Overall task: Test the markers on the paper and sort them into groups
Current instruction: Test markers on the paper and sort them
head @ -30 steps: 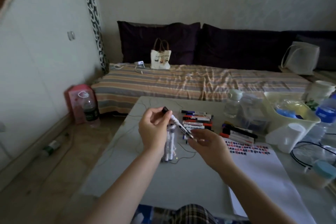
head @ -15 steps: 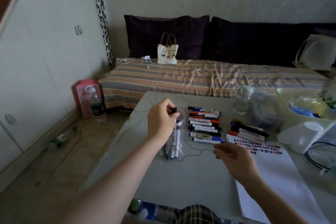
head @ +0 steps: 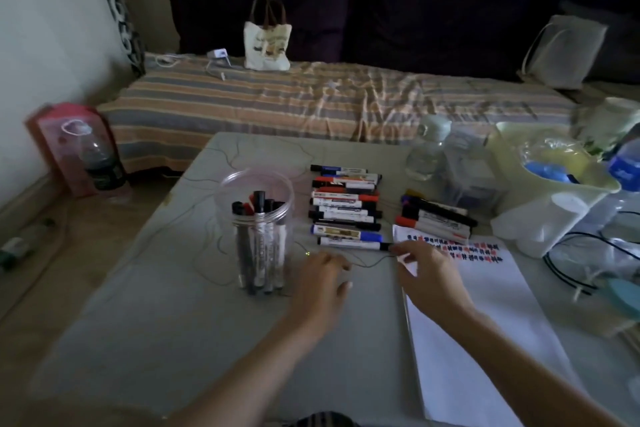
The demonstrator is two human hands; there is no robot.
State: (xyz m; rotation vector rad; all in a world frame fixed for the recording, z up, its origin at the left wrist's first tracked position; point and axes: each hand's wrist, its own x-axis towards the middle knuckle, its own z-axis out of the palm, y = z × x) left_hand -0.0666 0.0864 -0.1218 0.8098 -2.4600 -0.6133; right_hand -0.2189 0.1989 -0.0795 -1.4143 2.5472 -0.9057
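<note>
Resting loose-fingered on the bench [head: 166, 315], left hand [head: 320, 279] holding nothing beside the jar [head: 258, 218] of markers, right hand [head: 427, 276] spread over the paper [head: 485, 340] corner, fingertips touching the nearest marker [head: 349, 243] in the sorted row.

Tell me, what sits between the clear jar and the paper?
In the head view, the left hand rests on bare table between jar and paper.

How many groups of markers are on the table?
3: markers standing in the clear jar on the left, a long row lying flat in the middle, and a small bunch just above the paper.
</note>
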